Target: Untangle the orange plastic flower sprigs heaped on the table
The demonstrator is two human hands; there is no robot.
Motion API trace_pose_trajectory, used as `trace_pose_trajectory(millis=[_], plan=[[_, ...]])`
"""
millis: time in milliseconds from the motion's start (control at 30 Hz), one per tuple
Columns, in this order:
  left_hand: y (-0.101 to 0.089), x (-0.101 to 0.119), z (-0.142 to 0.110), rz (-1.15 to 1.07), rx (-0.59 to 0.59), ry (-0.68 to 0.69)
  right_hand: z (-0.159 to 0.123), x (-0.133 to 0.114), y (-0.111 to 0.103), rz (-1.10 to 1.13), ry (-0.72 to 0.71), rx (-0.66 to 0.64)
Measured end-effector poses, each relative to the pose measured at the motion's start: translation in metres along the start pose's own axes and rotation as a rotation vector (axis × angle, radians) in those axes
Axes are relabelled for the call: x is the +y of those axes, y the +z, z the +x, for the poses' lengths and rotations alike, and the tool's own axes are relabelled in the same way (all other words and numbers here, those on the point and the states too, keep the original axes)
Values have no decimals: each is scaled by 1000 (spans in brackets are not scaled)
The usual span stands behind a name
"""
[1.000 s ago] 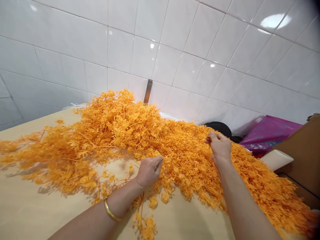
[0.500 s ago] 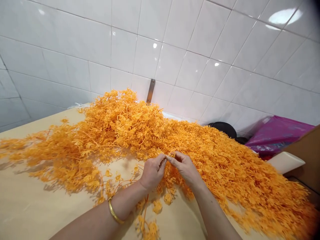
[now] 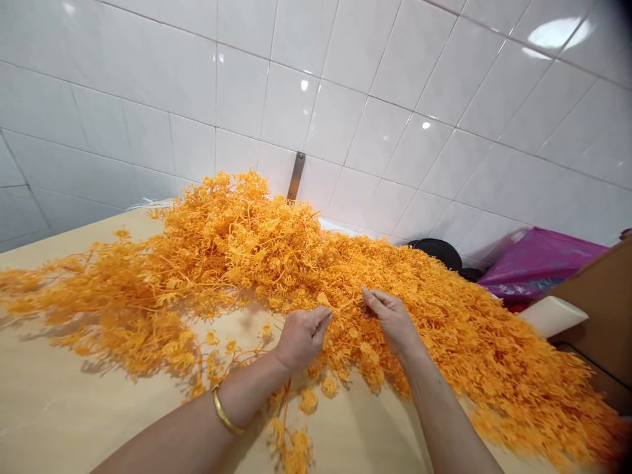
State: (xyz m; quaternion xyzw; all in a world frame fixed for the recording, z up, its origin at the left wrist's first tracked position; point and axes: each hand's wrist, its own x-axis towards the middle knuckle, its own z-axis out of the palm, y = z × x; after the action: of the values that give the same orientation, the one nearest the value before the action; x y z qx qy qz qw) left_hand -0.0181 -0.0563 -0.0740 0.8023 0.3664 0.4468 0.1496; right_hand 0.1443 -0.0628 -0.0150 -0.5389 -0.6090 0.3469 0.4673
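My left hand (image 3: 303, 337), below a gold bangle (image 3: 224, 411), is closed in a pinch on an orange artificial flower stem (image 3: 348, 304). My right hand (image 3: 391, 321) pinches the same thin stem farther right, so it stretches between the two hands. The fingertips partly hide where each grip lies. Beneath my left wrist a loose orange flower sprig (image 3: 296, 444) lies on the table. Around and beyond both hands spreads a big heap of orange artificial flowers (image 3: 237, 230), with a dense pile of the same flowers (image 3: 459, 329) on the right.
The pale wooden table (image 3: 54, 408) meets a white tiled wall (image 3: 276, 99), where a metal bracket (image 3: 296, 176) is fixed. At the right are black round items (image 3: 437, 253), a purple bag (image 3: 540, 260), a white roll (image 3: 555, 317) and a brown cardboard box (image 3: 602, 316).
My hands were together at the fingertips. The right hand has drawn away to the right, and a length of stem now shows between them. The left hand has barely moved.
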Motion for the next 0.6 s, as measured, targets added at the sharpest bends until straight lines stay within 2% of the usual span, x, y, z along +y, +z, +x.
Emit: trace_pose_trajectory(millis=[100, 267, 333, 400, 433, 533, 600], plan=[[2, 0, 1, 19, -19, 15, 2, 5, -3, -95, -28, 112], [3, 1, 1, 73, -14, 34, 9, 3, 5, -491, -160, 331], [1, -1, 1, 100, 5, 23, 18, 2, -5, -607, -153, 490], [-1, -4, 0, 115, 34, 1, 29, 4, -27, -681, -61, 714], [-2, -6, 0, 116, 49, -7, 34, 4, -41, -706, -15, 778], [-1, -10, -1, 113, 69, 0, 38, 2, -68, -840, -51, 712], [1, -11, -1, 126, 55, 17, 33, -4, -66, -889, -182, 640]])
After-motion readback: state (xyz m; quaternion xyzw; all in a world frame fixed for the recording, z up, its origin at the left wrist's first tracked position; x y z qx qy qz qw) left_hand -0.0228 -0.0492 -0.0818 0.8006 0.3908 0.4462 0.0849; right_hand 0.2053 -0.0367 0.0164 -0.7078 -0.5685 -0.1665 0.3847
